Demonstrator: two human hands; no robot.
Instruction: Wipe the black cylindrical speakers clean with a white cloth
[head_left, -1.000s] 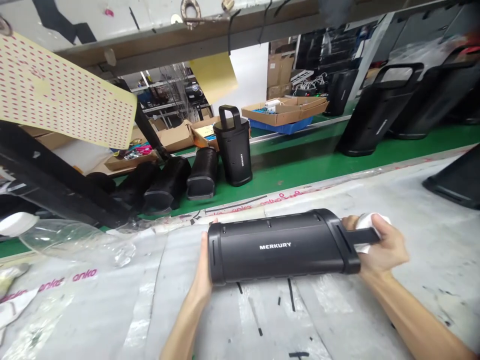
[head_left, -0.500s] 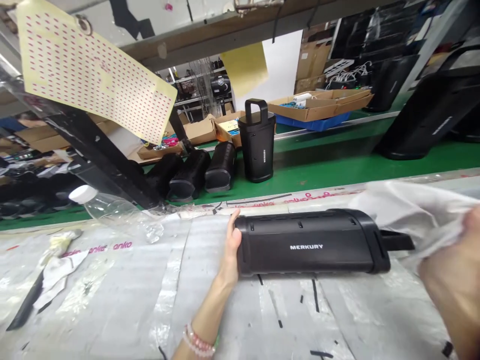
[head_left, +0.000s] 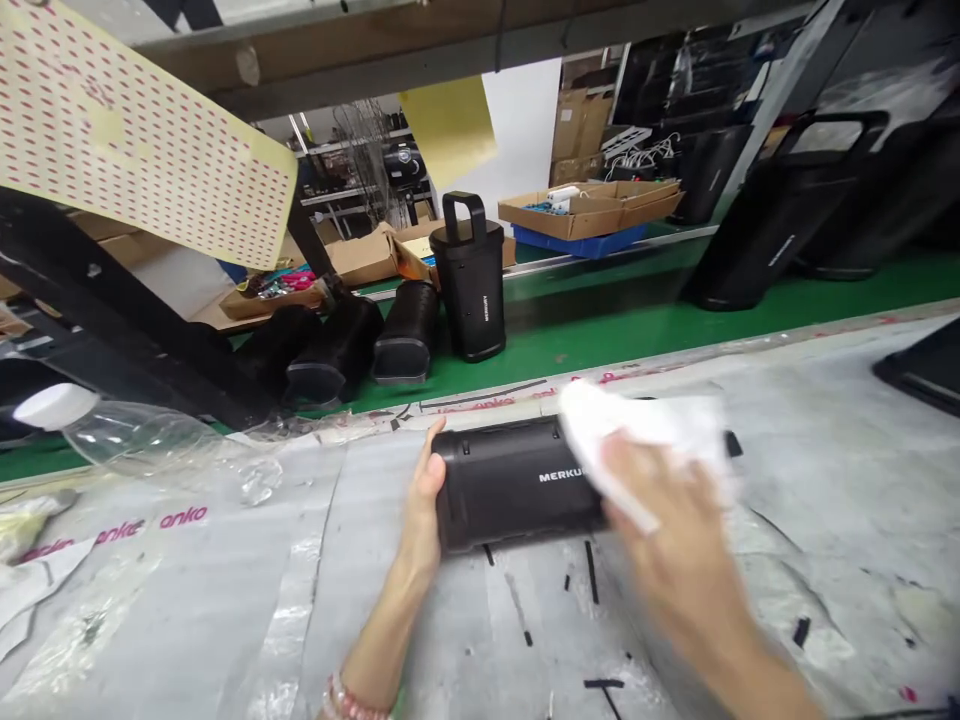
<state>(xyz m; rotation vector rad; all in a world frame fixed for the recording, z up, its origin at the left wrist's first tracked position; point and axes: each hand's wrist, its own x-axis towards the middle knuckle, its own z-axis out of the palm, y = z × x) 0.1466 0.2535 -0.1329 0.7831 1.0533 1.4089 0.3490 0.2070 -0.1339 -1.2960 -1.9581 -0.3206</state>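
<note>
Head view: one end held, cloth across the other

From my remote seat I see the speaker (head_left: 499, 495) on its side over the desk (head_left: 225, 610), near the far edge, its handle (head_left: 733, 443) toward the right side. Whether its underside rests on the desk or hangs just clear, I cannot tell.

My main worry is a slip. The left hand (head_left: 421, 510) has only the left end, so hard pressure at the other could, I judge, swing the speaker or twist it out of that hold. If it dropped, the tape scraps (head_left: 592, 572) just on the near side could stick to it. I would also guard the lettering (head_left: 560, 475), partly hidden by the cloth (head_left: 589, 415): a fingernail could scuff it. A loose fold might snag on the handle. Toward the left, near the far edge, the bottle (head_left: 154, 438) lies well apart from the hands, so knocking it seems less likely to me.

As for the hands, the left is cupped round the speaker's end, fingertips at the upper corner, the rest hidden. The right hand (head_left: 667, 515) is closed on the cloth, over the speaker's right half; blur keeps me from judging how hard it presses.
</note>
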